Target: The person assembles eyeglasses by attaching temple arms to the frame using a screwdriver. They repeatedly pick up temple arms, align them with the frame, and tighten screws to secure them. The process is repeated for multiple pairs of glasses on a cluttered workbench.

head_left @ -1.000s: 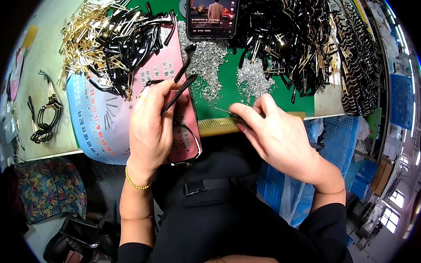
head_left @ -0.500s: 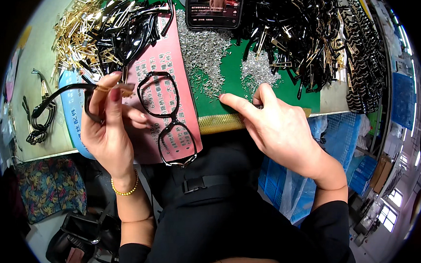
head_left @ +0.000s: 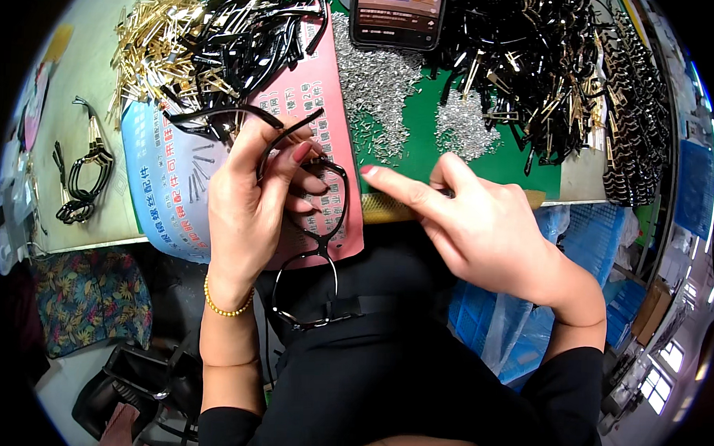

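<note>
My left hand [head_left: 251,207] is closed on a black eyeglass frame [head_left: 322,245]. The frame's rims hang down to the right of my fingers, the lower one in front of my dark clothing. A black temple arm [head_left: 235,109] juts out past my fingertips, and another dark piece rises beside it. My right hand [head_left: 483,227] hovers at the front edge of the green mat, its index finger reaching left and the other fingers curled under. Whatever those fingers hold, if anything, is hidden. Beyond it lie piles of tiny silver screws [head_left: 378,82].
Gold and black temple arms [head_left: 163,43] are heaped at the far left, more black ones [head_left: 528,64] at the far right. A phone [head_left: 397,16] stands at the back. A printed pink-and-blue sheet [head_left: 164,216] covers the table's left part. Finished-looking black frames [head_left: 87,174] lie farther left.
My left hand has moved right with the eyeglass frame, which now hangs lower and closer to my body. My right index fingertip has come away from the screw pile toward the left hand. The view has shifted slightly.
</note>
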The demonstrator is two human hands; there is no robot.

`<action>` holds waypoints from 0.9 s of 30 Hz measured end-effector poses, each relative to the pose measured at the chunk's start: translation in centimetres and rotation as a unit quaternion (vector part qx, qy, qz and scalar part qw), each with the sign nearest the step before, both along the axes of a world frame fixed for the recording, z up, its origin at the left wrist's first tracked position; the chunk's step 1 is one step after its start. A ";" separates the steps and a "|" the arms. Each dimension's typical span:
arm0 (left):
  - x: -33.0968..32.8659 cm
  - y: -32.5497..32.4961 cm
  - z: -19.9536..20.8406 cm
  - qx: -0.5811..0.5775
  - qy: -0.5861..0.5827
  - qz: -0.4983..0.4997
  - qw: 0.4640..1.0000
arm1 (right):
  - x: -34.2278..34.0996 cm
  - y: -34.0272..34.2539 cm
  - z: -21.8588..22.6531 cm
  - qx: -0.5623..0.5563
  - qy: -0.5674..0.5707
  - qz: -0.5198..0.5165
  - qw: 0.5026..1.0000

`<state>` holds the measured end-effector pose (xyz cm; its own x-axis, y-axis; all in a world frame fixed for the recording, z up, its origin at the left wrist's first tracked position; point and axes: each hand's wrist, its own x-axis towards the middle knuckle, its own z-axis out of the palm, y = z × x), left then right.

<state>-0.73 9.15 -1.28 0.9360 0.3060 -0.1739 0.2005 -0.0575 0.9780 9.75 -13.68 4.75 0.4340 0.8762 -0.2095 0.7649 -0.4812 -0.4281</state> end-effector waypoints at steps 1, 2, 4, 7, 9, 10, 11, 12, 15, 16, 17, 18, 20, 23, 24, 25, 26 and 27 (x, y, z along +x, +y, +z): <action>0.1 0.1 0.1 -0.006 0.001 -0.002 1.000 | -0.1 0.4 -0.1 0.001 0.001 0.009 1.000; 0.0 0.1 -0.3 0.005 -0.013 -0.005 1.000 | 0.0 0.8 -0.1 0.000 0.001 0.019 1.000; -0.1 0.2 -0.3 0.007 -0.016 -0.009 1.000 | 0.0 1.6 -0.2 0.000 -0.011 0.030 0.999; 0.0 0.0 -0.2 0.003 -0.021 -0.008 1.000 | 0.3 1.9 -0.4 0.003 -0.036 0.050 0.998; 0.1 -0.1 -0.1 0.009 -0.027 -0.009 1.000 | 0.4 1.9 -0.8 0.005 -0.052 0.059 0.997; 0.1 -0.2 0.2 0.022 -0.027 -0.010 0.999 | 0.4 2.0 -1.0 0.006 -0.059 0.063 0.996; 0.3 -0.4 0.4 0.033 -0.027 -0.013 0.999 | 0.5 2.0 -1.0 0.004 -0.059 0.064 0.996; 0.4 -0.4 0.4 0.045 -0.027 -0.016 0.998 | 0.6 2.0 -1.0 0.002 -0.058 0.065 0.996; 0.3 -0.4 -0.5 0.104 -0.060 -0.031 0.992 | 0.7 2.1 -1.0 -0.003 -0.054 0.066 0.996; 0.4 -0.1 0.0 0.146 -0.060 -0.076 0.985 | 0.7 2.1 -1.1 -0.005 -0.052 0.066 0.996; 0.5 -0.1 -0.2 0.177 -0.074 -0.076 0.978 | 0.7 2.1 -1.1 -0.005 -0.053 0.068 0.996; 0.6 -0.1 -0.4 0.209 -0.089 -0.077 0.971 | 0.7 2.1 -1.1 -0.005 -0.053 0.070 0.996; 0.1 -0.2 -0.9 0.206 -0.038 -0.050 0.976 | 0.7 2.1 -1.1 -0.001 -0.053 0.073 0.996; 0.1 -0.7 -0.9 0.224 -0.063 -0.027 0.972 | 0.7 2.2 -1.2 0.007 -0.057 0.067 0.996; 0.1 -0.9 -0.7 0.187 -0.031 -0.008 0.982 | 0.6 2.3 -1.3 0.009 -0.062 0.060 0.996; 0.6 -0.8 0.1 0.139 0.009 -0.011 0.990 | 0.5 2.4 -1.4 0.011 -0.068 0.052 0.996; 0.7 -0.8 -0.4 0.211 -0.040 -0.015 0.976 | 0.4 2.4 -1.6 0.015 -0.080 0.045 0.996; 0.7 -0.9 -0.9 0.282 -0.089 -0.018 0.955 | 0.3 2.5 -1.8 0.018 -0.091 0.038 0.995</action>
